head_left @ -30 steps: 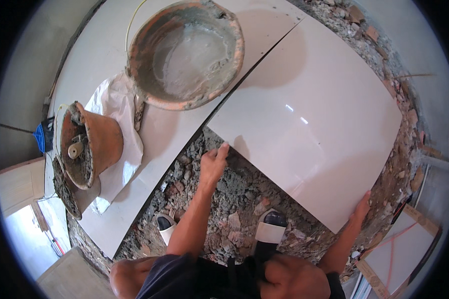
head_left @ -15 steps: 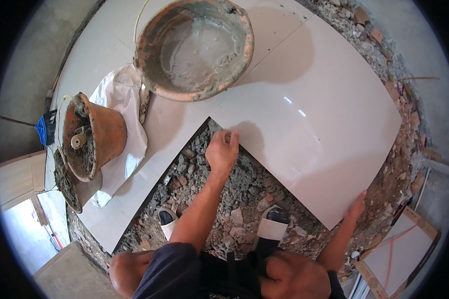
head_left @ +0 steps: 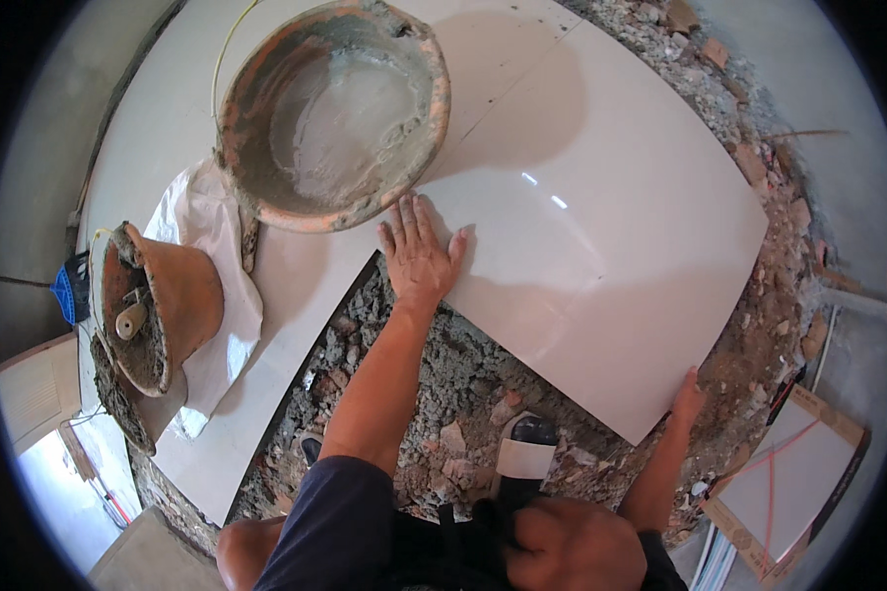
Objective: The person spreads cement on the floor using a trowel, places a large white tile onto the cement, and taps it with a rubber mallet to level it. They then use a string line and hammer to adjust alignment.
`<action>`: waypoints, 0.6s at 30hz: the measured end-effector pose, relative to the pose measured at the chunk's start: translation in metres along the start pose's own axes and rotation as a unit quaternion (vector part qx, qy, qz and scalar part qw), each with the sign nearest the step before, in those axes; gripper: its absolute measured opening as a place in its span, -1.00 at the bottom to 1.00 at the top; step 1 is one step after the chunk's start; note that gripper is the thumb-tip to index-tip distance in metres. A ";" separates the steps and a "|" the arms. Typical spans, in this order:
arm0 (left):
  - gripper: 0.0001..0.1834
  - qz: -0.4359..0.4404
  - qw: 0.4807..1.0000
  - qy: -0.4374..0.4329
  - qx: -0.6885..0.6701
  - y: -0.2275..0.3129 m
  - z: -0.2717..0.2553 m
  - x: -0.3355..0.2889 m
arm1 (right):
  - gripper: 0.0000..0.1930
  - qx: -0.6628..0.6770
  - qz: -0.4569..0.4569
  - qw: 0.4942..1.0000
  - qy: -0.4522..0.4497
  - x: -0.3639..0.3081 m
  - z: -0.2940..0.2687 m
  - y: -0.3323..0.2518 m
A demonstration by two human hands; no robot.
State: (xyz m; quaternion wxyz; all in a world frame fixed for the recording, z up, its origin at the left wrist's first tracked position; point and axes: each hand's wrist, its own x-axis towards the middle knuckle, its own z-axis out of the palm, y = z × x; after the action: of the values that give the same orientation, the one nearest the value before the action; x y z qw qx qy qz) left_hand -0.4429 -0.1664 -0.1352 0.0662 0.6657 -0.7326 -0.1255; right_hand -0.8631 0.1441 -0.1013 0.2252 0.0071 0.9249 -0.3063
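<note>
My left hand (head_left: 422, 258) lies flat on the pale, glossy floor tiles, fingers stretched and spread, just below the rim of a large orange mortar bucket (head_left: 434, 163). Under its palm is the inner corner of the large tile (head_left: 601, 305) to the right. My right hand (head_left: 689, 396) grips that tile's right edge near its closest corner; some fingers are hidden. Between the tiles and my feet lies an open bed of lumpy grey mortar (head_left: 463, 360) mixed with rubble. Wet grey slurry (head_left: 350, 118) fills the bottom of the bucket.
A smaller orange bucket (head_left: 192, 295) lies tipped at the left, with a mortar-caked tool inside, beside a white sack (head_left: 207, 212). Broken brick and rubble (head_left: 759, 266) run along the right wall. A cardboard-edged tile pack (head_left: 784, 488) leans at the lower right.
My left hand has gone from loosely curled fingers above the tile corner to a flat, spread palm on the tile. My right hand stays at the tile's edge. The view has shifted slightly.
</note>
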 end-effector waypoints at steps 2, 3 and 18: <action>-0.05 -0.006 1.000 -0.005 0.016 0.000 0.001 0.001 | -0.37 -0.078 -0.034 0.996 0.000 -0.003 -0.003 -0.004; -0.04 -0.008 1.000 -0.002 0.023 0.001 0.001 0.001 | -0.39 -0.129 -0.067 0.989 -0.004 -0.004 -0.006 -0.011; -0.05 -0.004 0.998 0.036 0.059 0.001 0.003 -0.001 | -0.20 -0.313 -0.527 0.789 -0.053 -0.086 0.301 -0.263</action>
State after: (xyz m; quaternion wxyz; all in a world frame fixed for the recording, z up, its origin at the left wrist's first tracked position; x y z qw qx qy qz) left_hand -0.4448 -0.1650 -0.1373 0.0526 0.6755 -0.7332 -0.0579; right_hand -0.7011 -0.2306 -0.1307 0.0677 -0.5685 0.8168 -0.0713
